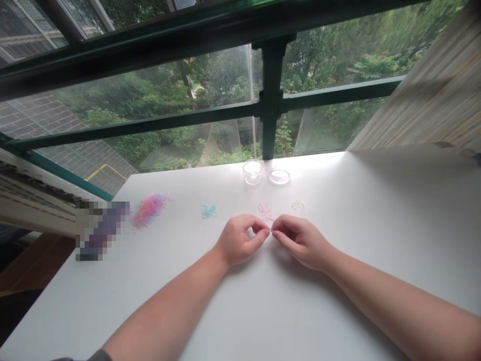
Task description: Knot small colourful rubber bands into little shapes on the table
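Observation:
My left hand (242, 239) and my right hand (300, 240) meet fingertip to fingertip over the white table. Each pinches thumb against forefinger; a tiny pale bit shows between the tips, too small to name. Just beyond them lies a small group of pink bands (265, 210), with a few pale yellowish bands (298, 205) to its right. Teal bands (209, 211) form a little cluster left of my left hand. Farther left is a larger heap of mixed pink, purple and blue bands (150, 209).
At the back edge of the white table (180, 321) stand a clear round jar (253, 173) and a clear round lid (279, 176). A blurred-out dark object (105, 230) lies at the left edge. Behind are green window bars (272, 75) and a curtain (424, 95).

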Motion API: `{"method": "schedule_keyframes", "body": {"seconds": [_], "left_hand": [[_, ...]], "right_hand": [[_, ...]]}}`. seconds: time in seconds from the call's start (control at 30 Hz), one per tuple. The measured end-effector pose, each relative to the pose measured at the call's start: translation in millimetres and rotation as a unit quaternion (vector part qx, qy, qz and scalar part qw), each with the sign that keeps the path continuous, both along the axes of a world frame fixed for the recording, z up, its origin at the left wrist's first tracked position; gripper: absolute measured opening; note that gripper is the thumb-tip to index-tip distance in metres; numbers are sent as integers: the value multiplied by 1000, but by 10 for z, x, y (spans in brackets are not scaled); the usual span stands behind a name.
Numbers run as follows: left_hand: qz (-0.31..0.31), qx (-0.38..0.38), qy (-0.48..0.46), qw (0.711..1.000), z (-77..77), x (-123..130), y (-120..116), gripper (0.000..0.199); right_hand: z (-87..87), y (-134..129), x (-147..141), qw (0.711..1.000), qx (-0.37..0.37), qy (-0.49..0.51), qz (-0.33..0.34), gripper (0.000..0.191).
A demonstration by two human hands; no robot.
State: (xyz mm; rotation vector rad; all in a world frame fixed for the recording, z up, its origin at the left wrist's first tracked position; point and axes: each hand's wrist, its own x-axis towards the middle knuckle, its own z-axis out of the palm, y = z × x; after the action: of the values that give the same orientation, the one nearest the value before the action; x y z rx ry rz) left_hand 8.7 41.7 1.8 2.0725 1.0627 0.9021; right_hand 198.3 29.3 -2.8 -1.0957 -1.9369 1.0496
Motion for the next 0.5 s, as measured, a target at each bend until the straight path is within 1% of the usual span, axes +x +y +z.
{"method": "schedule_keyframes", "body": {"seconds": [0.5], "left_hand": [[-10, 13, -10, 1000, -9, 0, 2, 11]], "right_hand": [[6, -2, -2, 1000, -4, 5, 1, 13]]}}
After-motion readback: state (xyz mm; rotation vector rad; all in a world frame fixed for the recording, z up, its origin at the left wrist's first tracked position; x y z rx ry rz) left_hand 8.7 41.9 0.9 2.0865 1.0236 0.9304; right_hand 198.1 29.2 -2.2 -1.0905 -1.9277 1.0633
